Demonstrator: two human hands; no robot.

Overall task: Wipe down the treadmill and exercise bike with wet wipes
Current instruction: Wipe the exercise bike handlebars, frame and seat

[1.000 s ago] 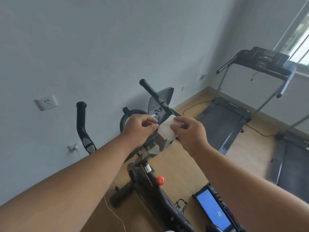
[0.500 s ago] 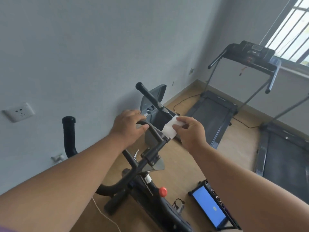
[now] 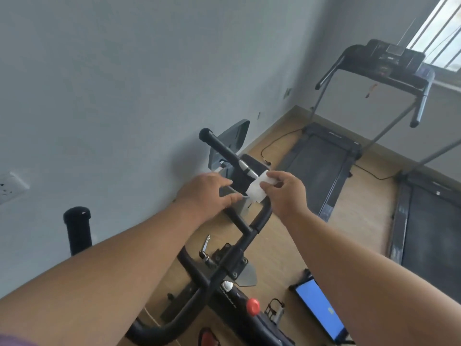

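The black exercise bike (image 3: 232, 293) stands below me, its handlebar (image 3: 259, 216) curving up to a right grip (image 3: 222, 149) and a left grip (image 3: 77, 228). My right hand (image 3: 284, 191) pinches a white wet wipe (image 3: 255, 189) against the handlebar just below the right grip. My left hand (image 3: 209, 193) reaches to the wipe's lower left edge with straight fingers, touching it by the bike's grey console (image 3: 237, 201). A treadmill (image 3: 331, 161) stands at the far right by the window.
A second treadmill deck (image 3: 429, 231) lies at the right edge. A tablet with a blue screen (image 3: 319, 310) sits on the wooden floor beside the bike. A red knob (image 3: 253, 304) sticks out of the bike frame. A power cable (image 3: 277, 138) runs along the floor; a wall socket (image 3: 10, 187) is left.
My view has dropped closer to the handlebar. My right hand has kept the wipe on the bar, and my left hand has opened and slid toward the wipe's edge.
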